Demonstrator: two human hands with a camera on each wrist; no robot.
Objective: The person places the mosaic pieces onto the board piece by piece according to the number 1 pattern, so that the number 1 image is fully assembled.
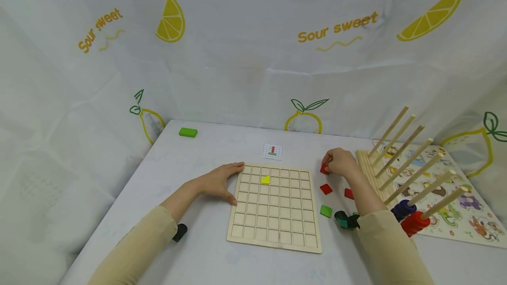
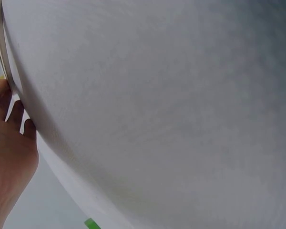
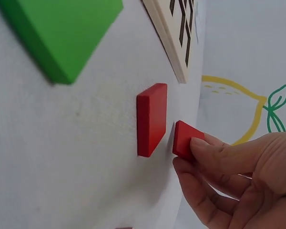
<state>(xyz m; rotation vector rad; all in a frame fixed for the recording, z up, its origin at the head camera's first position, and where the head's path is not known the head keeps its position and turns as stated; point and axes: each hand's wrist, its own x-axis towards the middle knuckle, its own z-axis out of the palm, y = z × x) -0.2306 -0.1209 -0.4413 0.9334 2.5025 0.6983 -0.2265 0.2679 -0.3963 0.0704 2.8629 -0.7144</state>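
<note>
My right hand (image 1: 341,162) pinches a red square tile (image 3: 184,138) between thumb and fingers, right of the board. Another red tile (image 1: 326,189) lies just in front of it, and a third red tile (image 1: 349,193) sits beside the forearm. A green tile (image 1: 326,211) rests nearer me, close to the board's right edge. The wooden grid board (image 1: 274,246) lies at the middle of the table, with one yellow piece (image 1: 265,180) in its upper rows. At the board's left edge, my left hand (image 1: 217,182) is spread, thumb and fingertips touching the rim.
Behind the board lies a small pattern card (image 1: 272,151) with coloured squares. A green block (image 1: 188,132) is at the far left. On the right stand a wooden peg rack (image 1: 368,166) with blue and red rings and a picture board (image 1: 455,206) with cartoon animals.
</note>
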